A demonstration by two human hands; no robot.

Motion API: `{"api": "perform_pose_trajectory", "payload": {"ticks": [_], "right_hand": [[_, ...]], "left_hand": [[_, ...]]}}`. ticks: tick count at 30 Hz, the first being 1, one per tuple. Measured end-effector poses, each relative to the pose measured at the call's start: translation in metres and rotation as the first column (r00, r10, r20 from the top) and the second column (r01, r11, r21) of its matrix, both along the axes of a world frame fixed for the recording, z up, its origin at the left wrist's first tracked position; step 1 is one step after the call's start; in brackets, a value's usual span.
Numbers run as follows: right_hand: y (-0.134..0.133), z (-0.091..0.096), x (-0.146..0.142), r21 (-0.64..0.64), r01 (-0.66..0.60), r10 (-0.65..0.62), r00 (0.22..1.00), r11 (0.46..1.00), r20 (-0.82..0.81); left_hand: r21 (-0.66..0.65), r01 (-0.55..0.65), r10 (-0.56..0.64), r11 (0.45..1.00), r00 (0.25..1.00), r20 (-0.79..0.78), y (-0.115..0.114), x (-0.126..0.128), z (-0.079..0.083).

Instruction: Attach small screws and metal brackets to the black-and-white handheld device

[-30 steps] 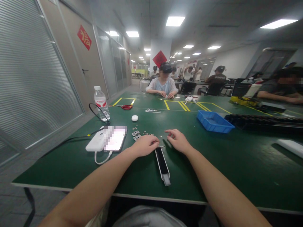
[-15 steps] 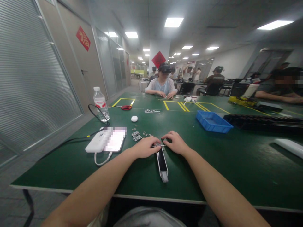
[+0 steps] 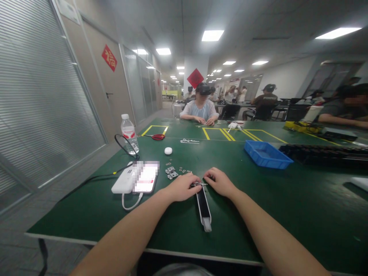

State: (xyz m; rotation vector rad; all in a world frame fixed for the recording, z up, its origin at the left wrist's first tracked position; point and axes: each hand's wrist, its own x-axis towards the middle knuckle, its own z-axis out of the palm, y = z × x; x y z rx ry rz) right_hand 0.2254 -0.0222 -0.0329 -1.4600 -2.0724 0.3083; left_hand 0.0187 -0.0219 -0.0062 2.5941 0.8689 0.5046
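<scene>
Blk/wht strip (image 3: 204,207) on table (image 3: 287,207), far end btwn hands. L hand (image 3: 185,186) curled at thin metal pc (image 3: 204,184) there; R hand (image 3: 220,182) curled just beside. Pinch, either hand: can't tell.

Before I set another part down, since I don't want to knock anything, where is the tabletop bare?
The widest bare patch lies right of the right hand, on the near side of the blue plastic bin. Another lies farther off, between the white earbud case and that bin. It's crowded left of and just beyond the left hand: metal brackets, small rings, smartphone.
</scene>
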Motion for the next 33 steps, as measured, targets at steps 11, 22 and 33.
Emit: {"api": "perform_pose_trajectory", "payload": {"ticks": [11,22,33], "right_hand": [[0.0024,-0.0061,-0.0005,0.006,0.032,-0.032,0.999,0.999,0.016],[0.0015,-0.0048,-0.0016,0.013,0.018,-0.018,0.999,1.000,-0.042],[-0.0006,0.0001,-0.0029,0.011,0.001,-0.001,0.999,1.000,-0.032]], "left_hand": [[-0.002,-0.007,0.007,1.000,1.000,-0.005,-0.0003,-0.0004,0.0002],[0.023,-0.028,0.029,0.999,0.999,-0.017,-0.0003,0.0004,-0.0016],[0.005,-0.014,0.014,1.000,0.999,-0.039,0.0001,-0.0003,0.0004]]}}
